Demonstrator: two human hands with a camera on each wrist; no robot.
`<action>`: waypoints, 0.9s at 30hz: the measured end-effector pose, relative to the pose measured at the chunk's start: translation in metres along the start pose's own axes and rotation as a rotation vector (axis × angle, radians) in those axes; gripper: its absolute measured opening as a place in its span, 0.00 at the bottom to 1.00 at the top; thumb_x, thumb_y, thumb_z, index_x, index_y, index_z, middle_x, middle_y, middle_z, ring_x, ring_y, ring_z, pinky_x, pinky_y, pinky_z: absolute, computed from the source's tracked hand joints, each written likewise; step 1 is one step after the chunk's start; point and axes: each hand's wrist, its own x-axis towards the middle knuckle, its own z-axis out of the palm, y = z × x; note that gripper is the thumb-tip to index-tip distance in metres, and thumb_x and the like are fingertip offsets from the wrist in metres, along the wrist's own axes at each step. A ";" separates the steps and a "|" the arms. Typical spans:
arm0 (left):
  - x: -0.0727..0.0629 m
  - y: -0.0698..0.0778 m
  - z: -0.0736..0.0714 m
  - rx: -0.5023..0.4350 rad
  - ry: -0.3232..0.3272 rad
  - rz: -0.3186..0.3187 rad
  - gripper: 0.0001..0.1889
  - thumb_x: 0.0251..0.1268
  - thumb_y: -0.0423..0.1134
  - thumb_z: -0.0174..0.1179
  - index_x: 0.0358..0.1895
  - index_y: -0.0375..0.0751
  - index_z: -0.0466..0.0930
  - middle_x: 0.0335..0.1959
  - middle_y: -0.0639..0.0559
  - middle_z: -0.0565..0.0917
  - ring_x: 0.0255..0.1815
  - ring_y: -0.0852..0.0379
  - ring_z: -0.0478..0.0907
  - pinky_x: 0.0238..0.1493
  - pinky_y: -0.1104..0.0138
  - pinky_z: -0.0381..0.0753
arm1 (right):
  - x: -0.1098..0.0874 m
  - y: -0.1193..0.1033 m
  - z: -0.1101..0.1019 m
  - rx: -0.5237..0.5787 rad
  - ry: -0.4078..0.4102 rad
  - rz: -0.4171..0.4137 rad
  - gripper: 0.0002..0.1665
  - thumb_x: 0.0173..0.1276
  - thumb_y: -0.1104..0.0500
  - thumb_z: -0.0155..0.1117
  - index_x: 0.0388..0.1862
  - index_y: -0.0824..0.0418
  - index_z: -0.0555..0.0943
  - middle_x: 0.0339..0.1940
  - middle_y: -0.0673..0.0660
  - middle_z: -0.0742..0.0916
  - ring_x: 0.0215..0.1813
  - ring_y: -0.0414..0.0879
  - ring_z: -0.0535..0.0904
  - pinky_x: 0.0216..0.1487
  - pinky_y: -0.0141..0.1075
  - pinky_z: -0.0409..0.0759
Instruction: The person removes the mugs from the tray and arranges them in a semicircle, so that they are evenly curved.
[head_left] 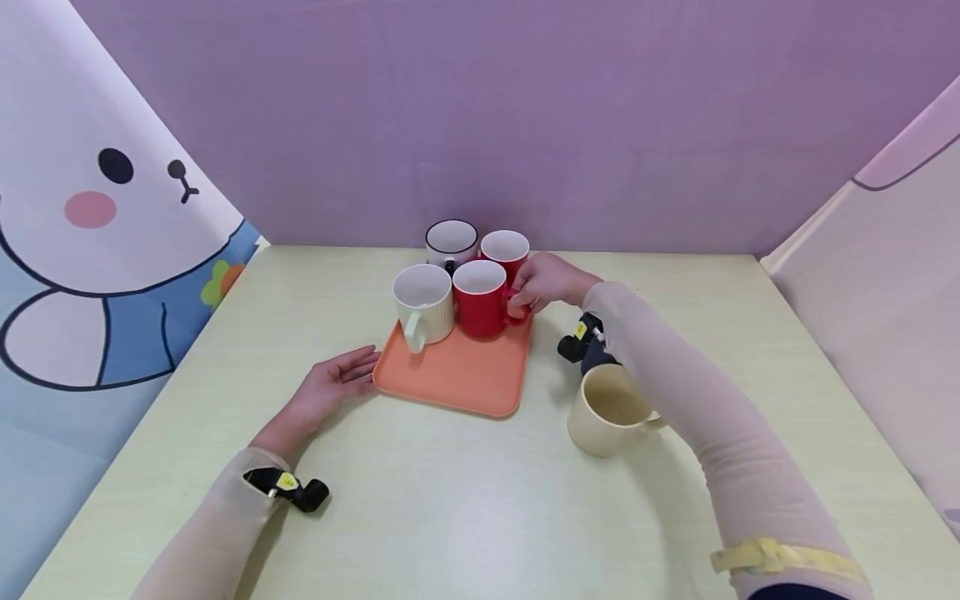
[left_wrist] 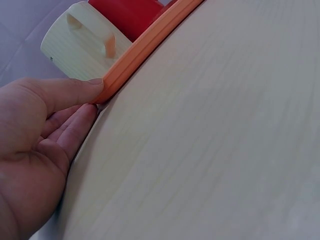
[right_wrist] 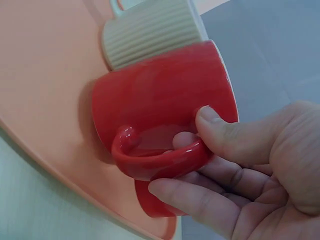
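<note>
My right hand (head_left: pixel 551 279) grips the handle of a red mug (right_wrist: pixel 155 95) with a white inside. This mug stands upright on an orange tray (head_left: pixel 465 379). My left hand (head_left: pixel 333 387) is at the tray's near left corner; in the left wrist view its thumb lies on the rim, with the other fingers below, pinching the corner. Also on the tray are a ribbed cream mug (head_left: pixel 423 304), touching or close beside the red one, and behind them a white mug with a dark rim (head_left: pixel 452 242) and a second red mug (head_left: pixel 506 250), both partly hidden.
A larger beige mug (head_left: pixel 600 421) stands on the pale table (head_left: pixel 465 517) right of the tray, partly beneath my right forearm. A purple backdrop (head_left: pixel 480 125) rises behind the tray, and a cartoon-printed cloth (head_left: pixel 82 333) borders the left side.
</note>
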 end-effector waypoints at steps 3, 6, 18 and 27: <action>0.000 -0.001 0.000 0.003 0.001 -0.003 0.34 0.67 0.21 0.58 0.75 0.28 0.56 0.71 0.29 0.65 0.67 0.49 0.72 0.58 0.70 0.78 | -0.002 0.000 -0.005 0.007 0.006 -0.004 0.08 0.63 0.66 0.69 0.39 0.71 0.84 0.37 0.61 0.85 0.37 0.52 0.82 0.41 0.43 0.89; 0.001 -0.002 0.000 0.003 0.001 -0.002 0.34 0.67 0.22 0.58 0.75 0.28 0.56 0.71 0.30 0.66 0.67 0.48 0.72 0.58 0.70 0.78 | -0.005 -0.001 -0.010 0.016 0.017 -0.017 0.07 0.63 0.66 0.68 0.38 0.71 0.84 0.36 0.61 0.85 0.36 0.52 0.82 0.40 0.42 0.89; 0.003 -0.001 0.000 -0.018 -0.007 0.020 0.35 0.66 0.21 0.58 0.75 0.26 0.56 0.71 0.28 0.65 0.64 0.56 0.75 0.58 0.69 0.79 | -0.021 0.003 -0.032 0.062 0.017 -0.041 0.10 0.64 0.69 0.66 0.41 0.76 0.83 0.35 0.64 0.87 0.35 0.51 0.83 0.43 0.45 0.89; 0.003 0.000 -0.001 0.008 -0.001 0.022 0.34 0.67 0.22 0.59 0.75 0.26 0.56 0.70 0.28 0.66 0.66 0.51 0.73 0.57 0.71 0.79 | -0.037 0.005 -0.046 0.053 0.049 -0.021 0.08 0.64 0.69 0.67 0.40 0.74 0.84 0.34 0.62 0.87 0.38 0.54 0.83 0.44 0.45 0.88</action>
